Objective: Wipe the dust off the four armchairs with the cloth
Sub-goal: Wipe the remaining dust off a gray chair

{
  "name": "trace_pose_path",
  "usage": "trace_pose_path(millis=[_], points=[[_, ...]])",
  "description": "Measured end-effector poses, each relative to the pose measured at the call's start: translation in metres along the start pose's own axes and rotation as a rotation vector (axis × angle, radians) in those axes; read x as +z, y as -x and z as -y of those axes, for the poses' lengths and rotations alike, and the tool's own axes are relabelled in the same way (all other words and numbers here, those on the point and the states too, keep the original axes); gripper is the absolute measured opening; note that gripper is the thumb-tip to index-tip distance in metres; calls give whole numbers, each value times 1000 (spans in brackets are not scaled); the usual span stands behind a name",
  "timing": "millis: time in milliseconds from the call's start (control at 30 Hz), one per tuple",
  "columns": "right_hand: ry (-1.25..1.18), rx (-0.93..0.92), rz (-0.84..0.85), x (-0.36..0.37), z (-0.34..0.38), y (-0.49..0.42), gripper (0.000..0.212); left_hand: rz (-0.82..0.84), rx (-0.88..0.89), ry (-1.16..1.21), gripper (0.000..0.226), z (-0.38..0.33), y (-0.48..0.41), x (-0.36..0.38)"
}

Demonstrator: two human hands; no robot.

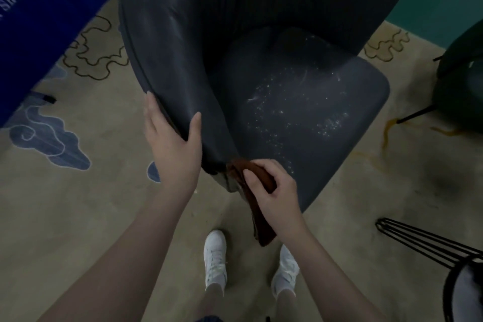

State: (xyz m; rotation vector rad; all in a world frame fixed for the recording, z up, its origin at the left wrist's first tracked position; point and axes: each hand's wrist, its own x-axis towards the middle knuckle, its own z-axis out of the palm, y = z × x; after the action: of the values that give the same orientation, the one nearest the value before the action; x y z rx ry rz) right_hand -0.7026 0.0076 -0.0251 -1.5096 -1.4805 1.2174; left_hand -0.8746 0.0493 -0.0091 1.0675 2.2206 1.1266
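At the far left a blue banner (39,21) with white lettering hangs over the patterned carpet (78,204). My left hand (173,144) grasps the arm of the dark armchair (183,47) near its front end, fingers on the outer side, thumb on the inner. Just right of it, my right hand (274,191) has its fingers clenched around the brown cloth (262,225), held at the foot of that arm by the seat's front corner. The cloth's loose end hangs down toward my white shoes (215,259). Pale dust (300,110) speckles the seat. Further right stand a dark green chair (460,86) and some black wire legs (423,240).
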Motion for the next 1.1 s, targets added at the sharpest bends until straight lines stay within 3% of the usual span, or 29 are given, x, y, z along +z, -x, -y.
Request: trace_pose_path(millis=[133, 433, 567, 867, 1100], points=[[56, 106, -52, -36, -17, -5, 6, 8, -46, -8, 73, 7, 32, -1], [154, 151, 16, -130, -58, -19, 14, 23, -176, -185, 56, 2, 132, 34], [177, 157, 70, -176, -76, -22, 29, 53, -238, -225, 57, -14, 172, 72], [216, 172, 100, -284, -97, -29, 11, 209, -145, -424, 51, -46, 221, 149], [260, 186, 150, -306, -106, -51, 13, 258, -140, -557, 55, -48, 220, 159]])
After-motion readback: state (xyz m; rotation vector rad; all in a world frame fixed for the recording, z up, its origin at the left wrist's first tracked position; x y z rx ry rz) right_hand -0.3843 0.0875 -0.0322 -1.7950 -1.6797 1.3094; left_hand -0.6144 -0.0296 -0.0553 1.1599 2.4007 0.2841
